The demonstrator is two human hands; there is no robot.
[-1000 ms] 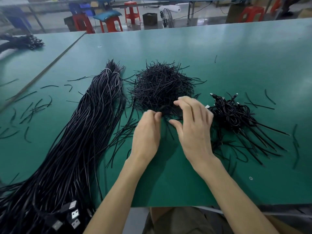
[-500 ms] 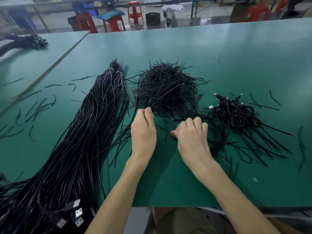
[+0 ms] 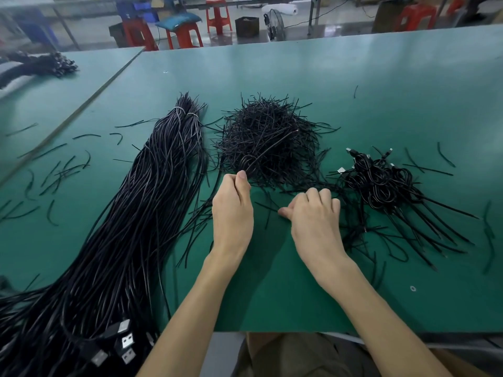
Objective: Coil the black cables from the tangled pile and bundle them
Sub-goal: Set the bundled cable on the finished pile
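While our left hand (image 3: pixel 232 210) pinches a looped strand (image 3: pixel 248 162) at the six o'clock edge of the tangled pile (image 3: pixel 268 131) to draw it free, our right hand (image 3: pixel 315 216) curls at five o'clock, possibly round something hidden.

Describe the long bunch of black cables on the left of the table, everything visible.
The long cable bunch is many thin, glossy black cables lying roughly parallel on the green table. Its far end is narrow and cinched by pale bands; it widens toward the near left corner, where silver USB plugs show. Loose thin black strands lie against its right side. Neither the left hand nor the right hand touches it.
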